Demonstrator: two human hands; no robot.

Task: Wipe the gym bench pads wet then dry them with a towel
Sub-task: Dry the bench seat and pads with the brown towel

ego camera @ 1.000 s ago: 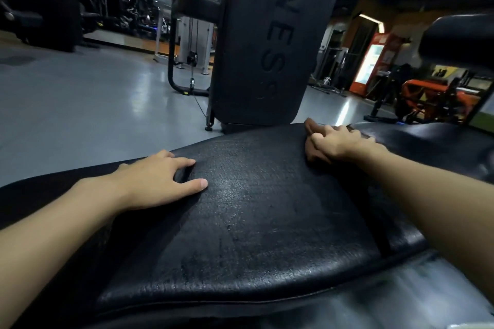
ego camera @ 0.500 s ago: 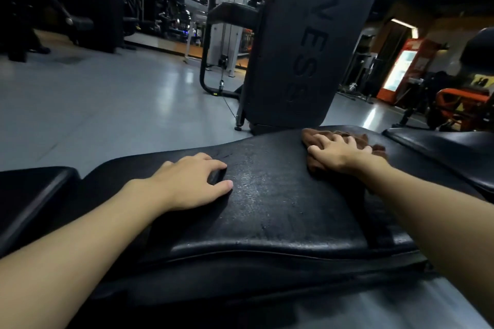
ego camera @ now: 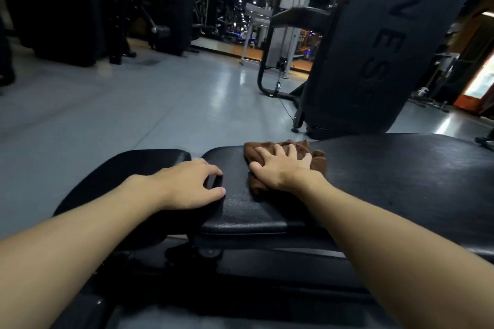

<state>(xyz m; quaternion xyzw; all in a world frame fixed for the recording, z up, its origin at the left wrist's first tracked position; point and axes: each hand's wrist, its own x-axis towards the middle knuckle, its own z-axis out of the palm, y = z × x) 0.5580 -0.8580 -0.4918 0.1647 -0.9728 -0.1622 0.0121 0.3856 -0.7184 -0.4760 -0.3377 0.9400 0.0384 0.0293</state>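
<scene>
Your right hand lies flat, fingers spread, pressing the brown towel onto the long bench pad, which runs on to that hand's right. Your left hand rests just beside it with arched fingers, holding nothing, at the pad's end by the gap to the smaller pad. This looks like a wiping pass; wet or dry, I cannot tell. Next, probably sweep rightward over the untouched stretch, keeping even pressure.

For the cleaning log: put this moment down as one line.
step: wipe bench pad | right hand: pressing brown towel on pad | left hand: resting on pad's left end, holding nothing | wet or dry: cannot tell
</scene>
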